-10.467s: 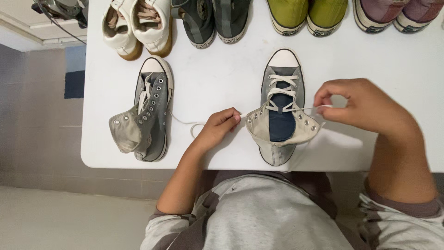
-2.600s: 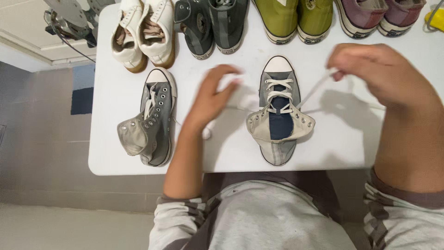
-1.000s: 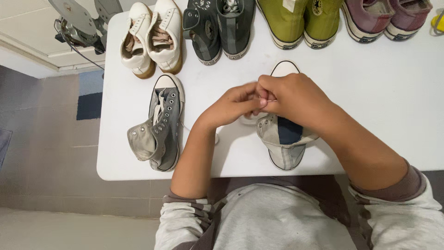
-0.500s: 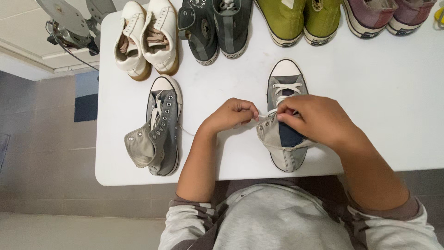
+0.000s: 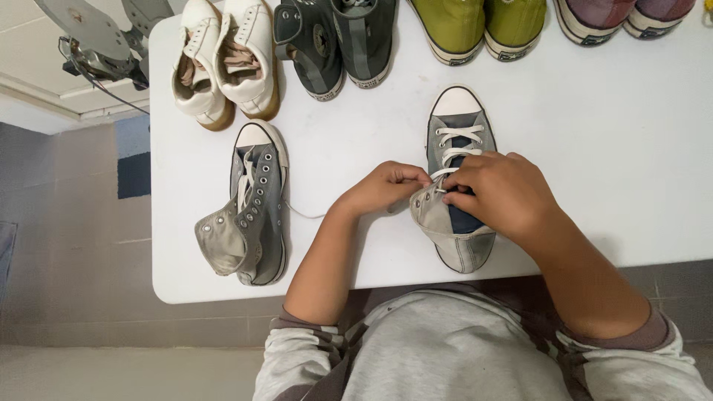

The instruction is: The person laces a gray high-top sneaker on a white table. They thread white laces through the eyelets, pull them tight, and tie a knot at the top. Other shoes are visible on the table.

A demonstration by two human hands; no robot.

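Observation:
A grey high-top sneaker [image 5: 454,126] with a white toe cap and a dark blue tongue stands on the white table [image 5: 616,148], toe pointing away from me. White lace crosses its lower eyelets. My left hand [image 5: 382,189] pinches the left side of the collar at an eyelet. My right hand [image 5: 501,194] covers the right side of the collar and pinches the white lace [image 5: 445,172] by the upper eyelets. The lace's loose ends are hidden under my hands.
The matching grey sneaker [image 5: 249,212] lies to the left, its collar folded open. Along the far edge stand white low shoes [image 5: 226,59], dark green high-tops [image 5: 334,41], yellow-green shoes [image 5: 483,26] and maroon shoes [image 5: 624,15]. A metal stand [image 5: 89,41] sits on the floor at the upper left.
My hands pulled the lace out wide earlier, then came together over the sneaker. Since half a second ago they have stayed at the collar, shifting only slightly.

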